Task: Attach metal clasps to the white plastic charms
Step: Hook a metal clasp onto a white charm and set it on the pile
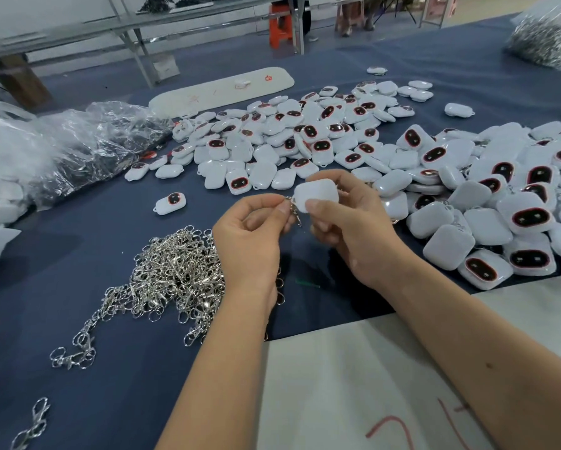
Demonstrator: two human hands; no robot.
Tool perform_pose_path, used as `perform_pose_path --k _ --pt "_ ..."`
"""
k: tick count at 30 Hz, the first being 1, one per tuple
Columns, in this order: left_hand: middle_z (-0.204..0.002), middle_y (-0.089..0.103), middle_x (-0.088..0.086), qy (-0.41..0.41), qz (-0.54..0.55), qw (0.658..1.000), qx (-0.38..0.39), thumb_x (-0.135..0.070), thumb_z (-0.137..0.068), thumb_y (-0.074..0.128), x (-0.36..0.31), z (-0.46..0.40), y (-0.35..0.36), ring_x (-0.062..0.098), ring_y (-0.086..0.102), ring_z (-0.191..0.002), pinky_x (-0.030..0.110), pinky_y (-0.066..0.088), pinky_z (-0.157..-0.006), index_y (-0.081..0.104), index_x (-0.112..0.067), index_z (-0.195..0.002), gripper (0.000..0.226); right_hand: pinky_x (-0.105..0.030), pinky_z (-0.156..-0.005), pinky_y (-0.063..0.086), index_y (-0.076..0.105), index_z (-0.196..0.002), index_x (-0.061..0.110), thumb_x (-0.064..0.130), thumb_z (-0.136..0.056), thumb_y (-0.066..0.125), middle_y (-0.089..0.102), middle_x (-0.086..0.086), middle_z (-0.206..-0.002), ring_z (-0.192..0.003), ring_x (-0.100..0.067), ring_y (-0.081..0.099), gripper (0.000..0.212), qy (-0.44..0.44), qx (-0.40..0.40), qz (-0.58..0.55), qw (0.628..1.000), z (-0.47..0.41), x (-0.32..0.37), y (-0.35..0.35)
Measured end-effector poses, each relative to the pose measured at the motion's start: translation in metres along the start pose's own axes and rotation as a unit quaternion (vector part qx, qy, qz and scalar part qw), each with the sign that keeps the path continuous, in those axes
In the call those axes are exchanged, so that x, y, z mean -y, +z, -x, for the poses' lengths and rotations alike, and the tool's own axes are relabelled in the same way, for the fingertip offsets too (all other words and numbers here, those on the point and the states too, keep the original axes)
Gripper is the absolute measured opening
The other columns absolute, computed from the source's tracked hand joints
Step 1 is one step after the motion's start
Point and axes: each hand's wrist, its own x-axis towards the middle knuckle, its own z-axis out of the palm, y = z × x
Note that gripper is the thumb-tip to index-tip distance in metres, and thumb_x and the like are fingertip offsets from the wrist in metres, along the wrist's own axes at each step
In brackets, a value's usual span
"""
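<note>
The right hand [344, 219] holds one white charm [316, 194] between thumb and fingers, plain back up, raised above the blue surface [110, 238]. It seems turned so that its small loop faces the left hand [256, 228]. The left hand pinches a metal clasp [293, 207] at its fingertips, right against the left edge of that charm, with the rest of the clasp hanging down below. Both hands are closed on their parts and meet just beside each other; my judgement is that the clasp is being hooked into the loop, though the joint itself is too small to make out.

The supplies are laid out around the held charm for short reaches. A loose heap of clasps [172, 274] lies left of and below it, partly under the left wrist. A wide pile of charms [289, 134] lies beyond it, and a second pile [500, 206] sits to its right. A few in the right pile seem to show metal beside them, so that may be the finished lot.

Far to the upper right of the charm, a clear bag [545, 37] holds silvery metal parts, probably more clasps. To its left are crumpled clear bags [87, 144]; their contents are hard to tell. White sheets [354, 384] with red marks cover the near edge below it.
</note>
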Motion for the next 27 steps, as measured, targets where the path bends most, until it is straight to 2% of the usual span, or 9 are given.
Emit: perform_pose_path --k 3,8,12,15,17,21,23,25,27 --pt "-0.061 0.067 0.006 0.025 -0.019 0.999 -0.021 0.007 -0.086 0.073 -0.001 -0.004 -0.003 0.012 0.062 -0.058 0.020 0.053 -0.063 0.072 -0.007 -0.083 0.014 -0.021 -0.044 0.033 0.066 -0.116 0.011 0.010 -0.087 0.072 0.059 0.005 -0.068 -0.051 -0.010 0.041 0.030 -0.015 0.028 0.026 0.999 0.002 -0.002 0.001" --pt "-0.064 0.071 0.002 0.082 -0.127 0.988 -0.015 0.002 -0.084 0.076 0.000 -0.006 -0.006 0.014 0.067 -0.061 0.024 0.054 -0.064 0.073 -0.013 -0.080 0.016 -0.021 -0.042 0.031 0.072 -0.104 0.013 0.015 -0.088 0.078 0.061 -0.005 -0.071 -0.048 -0.012 0.040 0.017 -0.017 0.020 0.019 0.999 0.002 -0.001 0.000" --pt "-0.071 0.073 -0.002 0.165 -0.268 0.949 0.016 -0.002 -0.084 0.077 -0.002 -0.009 -0.012 0.017 0.071 -0.069 0.033 0.060 -0.070 0.075 -0.016 -0.079 0.015 -0.021 -0.041 0.035 0.075 -0.097 0.016 0.017 -0.088 0.079 0.063 -0.007 -0.071 -0.048 -0.012 0.044 0.010 -0.021 0.009 0.020 1.000 0.002 -0.001 0.000" --pt "-0.073 0.072 -0.012 0.200 -0.327 0.923 0.045 -0.001 -0.085 0.075 -0.006 -0.006 -0.013 0.003 0.069 -0.069 0.021 0.057 -0.073 0.074 -0.021 -0.080 0.020 -0.021 -0.042 0.037 0.074 -0.096 0.016 0.014 -0.092 0.078 0.062 -0.005 -0.070 -0.049 -0.011 0.047 0.006 -0.020 0.004 0.031 0.999 0.003 -0.001 0.000" --pt "-0.073 0.071 -0.015 0.225 -0.368 0.899 0.074 -0.001 -0.086 0.073 -0.007 -0.006 -0.014 0.001 0.067 -0.070 0.019 0.055 -0.073 0.075 -0.021 -0.082 0.020 -0.020 -0.042 0.037 0.074 -0.095 0.016 0.014 -0.093 0.077 0.061 -0.004 -0.069 -0.049 -0.011 0.047 0.004 -0.015 -0.003 0.039 0.999 0.003 -0.001 -0.001" --pt "-0.079 0.072 -0.010 0.257 -0.429 0.858 0.119 -0.004 -0.087 0.069 -0.006 -0.009 -0.018 0.011 0.068 -0.078 0.038 0.056 -0.078 0.075 -0.020 -0.086 0.017 -0.022 -0.042 0.038 0.073 -0.098 0.013 0.014 -0.093 0.077 0.060 -0.003 -0.067 -0.049 -0.012 0.048 0.006 -0.008 -0.019 0.065 0.998 0.002 -0.004 0.000" --pt "-0.080 0.073 -0.011 0.244 -0.417 0.869 0.108 -0.005 -0.088 0.070 -0.004 -0.008 -0.018 0.009 0.069 -0.078 0.036 0.057 -0.079 0.075 -0.021 -0.087 0.017 -0.023 -0.042 0.039 0.072 -0.100 0.013 0.016 -0.094 0.076 0.062 -0.004 -0.068 -0.049 -0.012 0.049 0.008 -0.007 -0.024 0.067 0.997 0.001 -0.005 0.000" --pt "-0.079 0.073 -0.011 0.205 -0.331 0.919 0.064 -0.004 -0.087 0.074 -0.003 -0.007 -0.016 0.005 0.069 -0.076 0.027 0.057 -0.076 0.075 -0.021 -0.087 0.017 -0.023 -0.042 0.039 0.073 -0.100 0.015 0.024 -0.092 0.076 0.068 -0.005 -0.072 -0.050 -0.012 0.050 0.013 -0.005 -0.014 0.038 0.999 0.001 -0.004 0.001" --pt "-0.081 0.075 -0.005 0.141 -0.221 0.965 0.029 -0.007 -0.088 0.076 -0.004 -0.006 -0.012 0.007 0.070 -0.077 0.024 0.056 -0.072 0.074 -0.020 -0.091 0.013 -0.022 -0.043 0.039 0.073 -0.104 0.016 0.031 -0.086 0.076 0.073 -0.006 -0.078 -0.050 -0.012 0.050 0.024 -0.005 -0.001 0.009 1.000 0.000 -0.002 0.000"
